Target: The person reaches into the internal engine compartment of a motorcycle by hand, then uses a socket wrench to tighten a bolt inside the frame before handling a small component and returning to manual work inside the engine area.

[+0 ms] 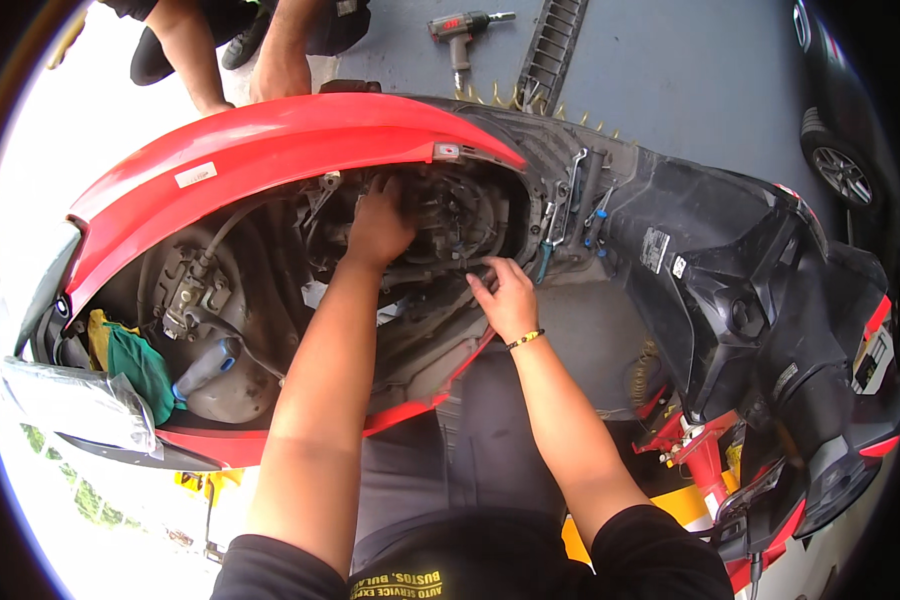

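A red scooter (270, 125) stands before me with its seat area uncovered. My left hand (380, 228) reaches down into the opening among dark engine parts (450, 215); its fingertips are lost in shadow there. At the near right side of the same opening is my right hand (508, 298), thumb and forefinger apart, touching or just over the inner edge. I see nothing held in it. A wrench (575, 195) and a teal-handled tool (545, 262) lie on the scooter just beyond that hand.
Across the scooter, another person's hands (280, 75) are close to the red panel. An impact wrench (458, 35) lies on the grey floor by a drain grate (552, 50). A green cloth (140, 370) and a grey-blue bottle (208, 370) sit inside the rear left. A car wheel (840, 172) shows far right.
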`<state>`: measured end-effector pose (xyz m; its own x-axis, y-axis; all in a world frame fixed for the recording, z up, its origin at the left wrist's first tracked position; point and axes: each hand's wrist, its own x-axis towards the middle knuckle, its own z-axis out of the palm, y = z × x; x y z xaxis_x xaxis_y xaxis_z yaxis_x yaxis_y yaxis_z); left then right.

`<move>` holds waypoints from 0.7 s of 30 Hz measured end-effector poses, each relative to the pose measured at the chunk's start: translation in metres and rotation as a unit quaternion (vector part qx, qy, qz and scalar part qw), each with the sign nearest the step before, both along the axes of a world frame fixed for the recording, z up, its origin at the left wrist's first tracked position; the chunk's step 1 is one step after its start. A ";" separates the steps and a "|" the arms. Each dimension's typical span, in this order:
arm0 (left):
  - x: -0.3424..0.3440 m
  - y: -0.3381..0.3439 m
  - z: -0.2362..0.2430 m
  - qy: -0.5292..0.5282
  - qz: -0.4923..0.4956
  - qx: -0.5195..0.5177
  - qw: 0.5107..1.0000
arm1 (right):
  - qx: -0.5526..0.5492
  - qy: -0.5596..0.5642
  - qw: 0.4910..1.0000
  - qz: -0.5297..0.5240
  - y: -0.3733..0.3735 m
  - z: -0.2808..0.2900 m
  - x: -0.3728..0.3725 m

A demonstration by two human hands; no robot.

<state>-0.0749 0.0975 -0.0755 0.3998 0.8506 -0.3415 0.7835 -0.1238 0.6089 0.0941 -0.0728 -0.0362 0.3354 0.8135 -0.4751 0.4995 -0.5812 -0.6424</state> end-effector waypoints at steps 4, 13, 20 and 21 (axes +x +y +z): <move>0.014 -0.023 0.026 0.091 -0.157 0.046 0.982 | -0.014 -0.126 0.989 0.080 0.024 -0.021 -0.011; 0.012 -0.030 0.012 0.104 -0.304 0.096 0.942 | -0.032 0.006 0.996 -0.085 0.022 -0.039 -0.023; 0.011 -0.029 0.011 0.139 -0.307 0.078 0.938 | -0.103 -0.001 0.990 -0.098 0.033 -0.031 -0.029; 0.012 -0.029 0.013 0.140 -0.305 0.065 0.940 | -0.087 0.003 0.989 -0.117 0.035 -0.033 -0.029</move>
<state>-0.0627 0.0683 -0.0629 0.7360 0.5340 -0.4161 0.6703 -0.6608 0.3377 0.0647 -0.0375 -0.0687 0.5011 0.6205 -0.6032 0.3356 -0.7818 -0.5255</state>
